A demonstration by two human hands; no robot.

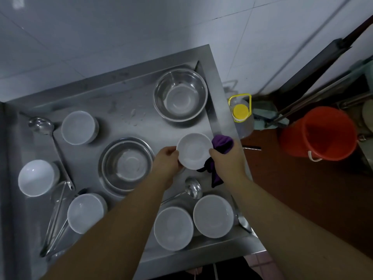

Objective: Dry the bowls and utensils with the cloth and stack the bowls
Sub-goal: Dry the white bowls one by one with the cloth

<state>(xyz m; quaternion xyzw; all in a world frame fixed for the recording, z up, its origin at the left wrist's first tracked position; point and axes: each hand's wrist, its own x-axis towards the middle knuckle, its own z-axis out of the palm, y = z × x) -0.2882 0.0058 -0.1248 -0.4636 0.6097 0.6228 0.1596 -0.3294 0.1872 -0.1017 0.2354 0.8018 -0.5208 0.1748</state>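
Nearest the bottom edge of the frame I see two white bowls side by side: one at lower centre [173,228], one just right of it [213,216]. Another white bowl [85,213] sits lower left, with tongs [55,219] lying beside it. A ladle [192,189] lies just above the lower pair.

Mid-frame, both hands hold a small white bowl [194,151] above the steel tabletop [125,98]. My left hand [166,160] grips its left rim, fingers curled round the edge. My right hand [229,158] grips the right rim with a purple cloth [221,145] bunched between palm and bowl; the cloth's tail hangs below.

Left of the hands, a steel bowl [127,164] sits on the tabletop. Far left, a white bowl [36,177]; above it a second ladle [43,128] and one more white bowl [78,127].

Upper centre, a larger steel bowl [180,94]. To the right, off the tabletop, a yellow-capped jug [240,112] and an orange bucket [319,133] stand on the floor.
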